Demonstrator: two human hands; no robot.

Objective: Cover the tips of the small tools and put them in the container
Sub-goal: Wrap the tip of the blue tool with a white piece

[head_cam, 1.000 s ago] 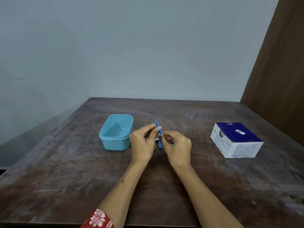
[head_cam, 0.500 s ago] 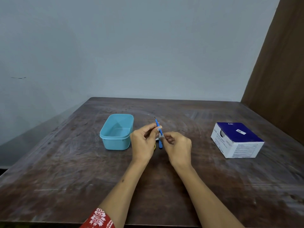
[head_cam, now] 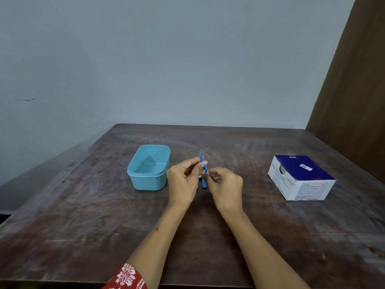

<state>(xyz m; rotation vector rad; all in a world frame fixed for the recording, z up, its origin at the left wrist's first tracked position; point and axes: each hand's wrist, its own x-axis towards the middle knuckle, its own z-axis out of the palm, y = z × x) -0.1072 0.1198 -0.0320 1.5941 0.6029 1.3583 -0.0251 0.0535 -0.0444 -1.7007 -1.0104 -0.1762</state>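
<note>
Little change from a second ago is noted: the blue tool [head_cam: 201, 161] is still pinched by the left hand [head_cam: 183, 180] above the bench [head_cam: 83, 215], dark tip bare, while something small and pale is pinched at its shaft by the right hand [head_cam: 226, 184]; the container [head_cam: 149, 166] is seen empty.

Just right of the light blue container [head_cam: 149, 166] on the dark counter [head_cam: 83, 215], the left hand [head_cam: 182, 183] pinches a thin blue tool [head_cam: 203, 170], tip tilted up. The right hand [head_cam: 226, 187] pinches a small pale piece beside its shaft. Far right of the container sits a blue-and-white box [head_cam: 301, 177].
</note>
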